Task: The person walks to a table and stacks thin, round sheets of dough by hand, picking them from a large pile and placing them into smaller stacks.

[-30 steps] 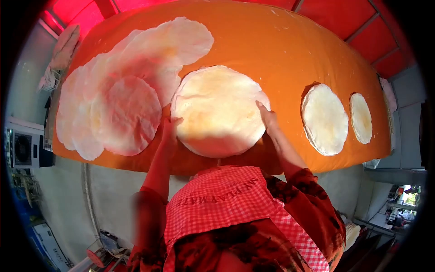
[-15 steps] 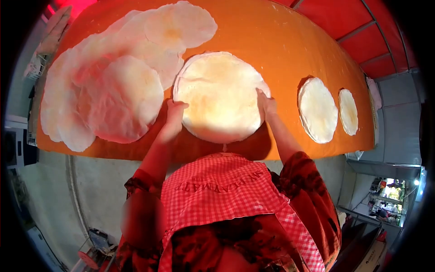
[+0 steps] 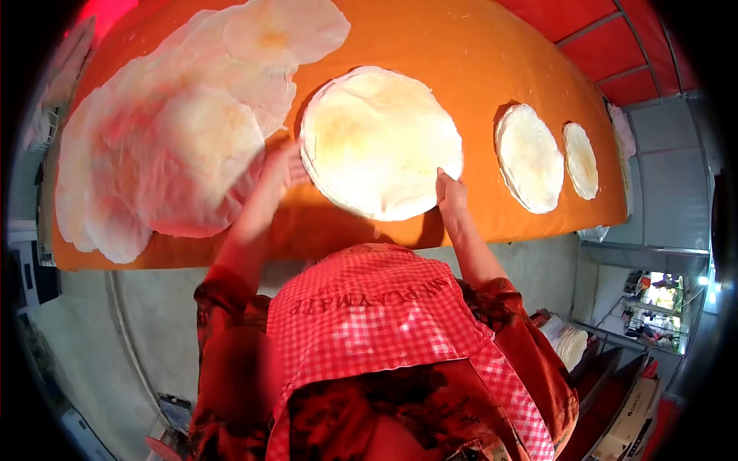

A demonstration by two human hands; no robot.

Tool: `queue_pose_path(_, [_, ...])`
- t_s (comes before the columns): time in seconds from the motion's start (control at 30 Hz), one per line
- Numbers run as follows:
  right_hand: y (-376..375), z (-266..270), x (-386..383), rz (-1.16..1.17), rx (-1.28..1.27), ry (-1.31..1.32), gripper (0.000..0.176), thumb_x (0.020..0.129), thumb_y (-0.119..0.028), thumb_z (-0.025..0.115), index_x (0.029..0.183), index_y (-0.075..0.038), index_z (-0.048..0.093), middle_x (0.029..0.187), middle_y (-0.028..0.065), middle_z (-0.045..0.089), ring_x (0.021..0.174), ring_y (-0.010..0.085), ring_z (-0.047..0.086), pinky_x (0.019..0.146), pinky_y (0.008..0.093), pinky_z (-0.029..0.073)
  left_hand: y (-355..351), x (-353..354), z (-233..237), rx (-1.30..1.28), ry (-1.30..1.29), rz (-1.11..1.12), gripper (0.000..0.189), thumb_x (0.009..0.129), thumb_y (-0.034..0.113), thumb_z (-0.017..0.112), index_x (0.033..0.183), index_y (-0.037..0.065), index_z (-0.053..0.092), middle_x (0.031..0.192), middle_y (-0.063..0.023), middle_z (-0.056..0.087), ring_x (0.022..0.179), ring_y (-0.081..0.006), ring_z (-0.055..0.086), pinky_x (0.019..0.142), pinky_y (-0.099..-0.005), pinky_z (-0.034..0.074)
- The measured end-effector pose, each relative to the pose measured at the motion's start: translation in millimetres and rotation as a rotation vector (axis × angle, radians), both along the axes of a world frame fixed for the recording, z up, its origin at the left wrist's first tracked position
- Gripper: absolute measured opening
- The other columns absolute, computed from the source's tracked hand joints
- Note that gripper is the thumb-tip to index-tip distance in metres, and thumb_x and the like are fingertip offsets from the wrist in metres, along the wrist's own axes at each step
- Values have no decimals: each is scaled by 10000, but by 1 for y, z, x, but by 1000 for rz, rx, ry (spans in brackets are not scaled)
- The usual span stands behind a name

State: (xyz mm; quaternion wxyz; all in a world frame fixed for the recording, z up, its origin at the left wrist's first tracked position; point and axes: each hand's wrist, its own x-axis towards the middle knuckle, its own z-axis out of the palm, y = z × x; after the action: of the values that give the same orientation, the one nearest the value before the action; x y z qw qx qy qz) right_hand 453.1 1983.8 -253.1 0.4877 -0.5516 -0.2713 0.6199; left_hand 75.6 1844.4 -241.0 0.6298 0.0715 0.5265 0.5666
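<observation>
Fingers (image 3: 443, 181) of our left hand (image 3: 283, 167) and right hand (image 3: 452, 197) rest flat, unclenched, on opposite edges of the dough stack (image 3: 380, 138) on the table (image 3: 477, 65). Positioning it seems our step; next needs even pressure.

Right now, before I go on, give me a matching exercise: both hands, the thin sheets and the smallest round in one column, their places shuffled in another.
Things:
1. left hand
2. right hand
3. thin sheets
4. smallest round

Places:
A. far right of the orange table
B. at the left edge of the big round
C. overlapping on the table's left side
D. at the lower right edge of the big round

Pairs: 1-B, 2-D, 3-C, 4-A
</observation>
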Motion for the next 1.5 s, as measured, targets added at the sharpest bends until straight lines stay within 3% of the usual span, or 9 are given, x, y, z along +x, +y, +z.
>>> queue_pose_path(0.1, [-18, 16, -15, -71, -93, 51, 207, 876, 2, 631, 1074, -17, 575, 1019, 65, 648, 933, 178, 642, 806, 277, 546, -28, 32, 20, 83, -87, -109, 385, 895, 330, 631, 1169, 70, 560, 1109, -100, 651, 968, -236, 635, 848, -363, 514])
queue_pose_path(0.23, [-48, 32, -28, -67, -113, 163, 207, 877, -6, 638, 1074, -21, 575, 1009, 66, 651, 898, 178, 646, 783, 265, 553, -31, 80, 38, 163, 50, 226, 363, 853, 105, 674, 1165, 29, 505, 1035, -102, 627, 974, -241, 630, 837, -333, 516])
queue_pose_path(0.4, [-39, 32, -3, 222, -135, 316, 455, 975, -351, 505, 1247, 13, 516, 1158, 152, 619, 1075, 245, 596, 967, 412, 473, -27, 68, -30, 295, 224, 297, 437, 741, -81, 646, 1135, 14, 484, 954, -92, 606, 844, -196, 603, 758, -321, 506])
queue_pose_path(0.53, [13, 47, 26, 299, -452, 156, 660, 870, -589, 559, 1221, -31, 548, 1116, 118, 639, 1025, 254, 622, 907, 450, 500, -24, 57, 3, 195, 257, 242, 457, 746, -92, 606, 1182, 2, 509, 1000, -111, 616, 884, -220, 619, 778, -331, 514])
queue_pose_path(0.63, [27, 48, 20, 459, -339, -87, 602, 876, -578, 558, 1213, -79, 563, 1094, 92, 651, 983, 246, 638, 861, 429, 523, -23, 47, 4, 166, 221, 184, 472, 748, -99, 582, 1206, -11, 507, 1041, -128, 621, 931, -239, 628, 794, -334, 524])
queue_pose_path(1.03, [111, 38, 10, 585, -254, 28, 636, 910, -532, 547, 1320, -47, 504, 1188, 117, 621, 1072, 236, 587, 935, 361, 469, -20, 28, 4, 203, 190, 62, 577, 751, -72, 553, 1319, -13, 473, 1181, -131, 615, 1047, -243, 613, 856, -332, 517])
queue_pose_path(1.2, [123, 36, -19, 678, -128, -47, 274, 802, -65, 723, 1039, 52, 651, 1076, 143, 669, 987, 233, 643, 860, 370, 527, -14, -7, -6, -75, 448, 11, 455, 814, 158, 664, 1238, 34, 552, 1122, -112, 650, 1014, -204, 624, 842, -307, 513])
queue_pose_path(1.3, [98, 37, 1, 659, -91, -30, 302, 806, -39, 691, 1088, 53, 630, 1071, 142, 670, 976, 228, 647, 877, 361, 522, -34, 9, 18, 147, -153, 224, 500, 858, 362, 668, 1237, 61, 542, 1160, -116, 639, 1035, -208, 623, 881, -339, 500])
queue_pose_path(1.5, [82, 45, 15, 586, -136, 222, 388, 940, -192, 529, 1281, -7, 530, 1227, 124, 601, 1121, 233, 583, 964, 376, 480, -53, 50, 31, 194, -53, 68, 383, 968, 273, 516, 1277, 51, 467, 1183, -99, 601, 1033, -216, 617, 897, -379, 510])
